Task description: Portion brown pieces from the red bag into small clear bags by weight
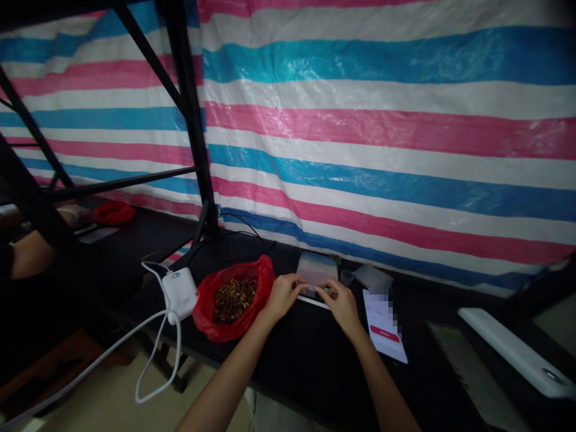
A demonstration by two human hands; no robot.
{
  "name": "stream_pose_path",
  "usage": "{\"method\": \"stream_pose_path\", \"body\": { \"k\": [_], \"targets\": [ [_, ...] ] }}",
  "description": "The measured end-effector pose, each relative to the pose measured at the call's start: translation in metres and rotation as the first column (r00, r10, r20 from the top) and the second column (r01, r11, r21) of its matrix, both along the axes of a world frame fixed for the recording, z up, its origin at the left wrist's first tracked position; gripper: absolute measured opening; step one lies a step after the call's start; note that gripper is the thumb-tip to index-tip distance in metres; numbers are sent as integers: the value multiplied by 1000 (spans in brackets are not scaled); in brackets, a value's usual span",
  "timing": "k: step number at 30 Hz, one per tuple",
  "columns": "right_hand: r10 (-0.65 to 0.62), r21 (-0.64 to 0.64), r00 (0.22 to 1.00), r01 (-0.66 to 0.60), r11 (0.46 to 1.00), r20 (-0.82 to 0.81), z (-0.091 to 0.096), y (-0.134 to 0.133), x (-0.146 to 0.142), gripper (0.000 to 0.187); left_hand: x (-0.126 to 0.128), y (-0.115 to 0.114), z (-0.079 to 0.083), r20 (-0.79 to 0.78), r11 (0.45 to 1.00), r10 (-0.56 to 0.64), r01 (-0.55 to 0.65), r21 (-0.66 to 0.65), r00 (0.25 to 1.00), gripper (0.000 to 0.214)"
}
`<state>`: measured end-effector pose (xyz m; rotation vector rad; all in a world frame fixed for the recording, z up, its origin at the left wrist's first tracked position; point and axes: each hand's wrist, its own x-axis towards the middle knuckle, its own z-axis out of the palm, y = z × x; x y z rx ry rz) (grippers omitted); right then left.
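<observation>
Both hands are working in close here, and the translucent plastic box (317, 267) is sitting right between them on the black surface (310, 372), its near side facing the fingers. The left hand (285, 294) is reaching in at the near left corner, thumb and index finger bending towards each other; the right hand (342, 306) is mirroring it at the near right, fingertips pointing inward. The two sets of fingertips are facing each other across a narrow gap, just in front of the box's pale panel. Are they pinching the box's edge, or something tiny? I cannot tell; the fingers are curling over that very spot and blur is softening the rest.

The hands are covering the box's near corners, and its contents are staying a dim patch. Both forearms are running out of the bottom of the view, and pixel blocks are masking part of the phone (382, 333) lying to the right.

As for looks, the box is showing a cloudy, greyish panel with rounded upper corners, and a thin white edge is gleaming along its near side. Just to the right, a small clear cup (346, 277) is standing beside it; to the left, a red plastic bag (204, 312) is gaping open around a heap of small brown pieces (234, 300).
</observation>
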<state>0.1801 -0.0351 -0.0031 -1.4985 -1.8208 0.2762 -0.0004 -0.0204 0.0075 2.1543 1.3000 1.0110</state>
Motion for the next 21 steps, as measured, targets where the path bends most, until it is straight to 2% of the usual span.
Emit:
{"method": "stream_pose_path", "body": {
  "k": [5, 8, 14, 17, 21],
  "targets": [
    [-92, 50, 986, 85, 995, 140, -9, 2, -3, 35, 2, -5, -2, -115, 1000, -16, 18, 18, 993, 23],
    [-127, 57, 969, 117, 991, 213, -13, 3, -5, 33, 4, -7, -4, -181, 998, -8, 18, 53, 983, 24],
    [-98, 31, 957, 93, 995, 273, -13, -1, -6, 25, 6, -10, -5, -250, 998, 14, 0, 55, 968, 22],
    [-116, 46, 951, 107, 993, 286, -8, -3, -5, 24, 6, -11, -6, -237, 997, -15, 32, 69, 971, 22],
    [-62, 35, 962, 54, 998, 268, -3, -5, -6, 23, 5, -11, -5, -281, 997, -40, 57, 53, 959, 24]
  ]
}}
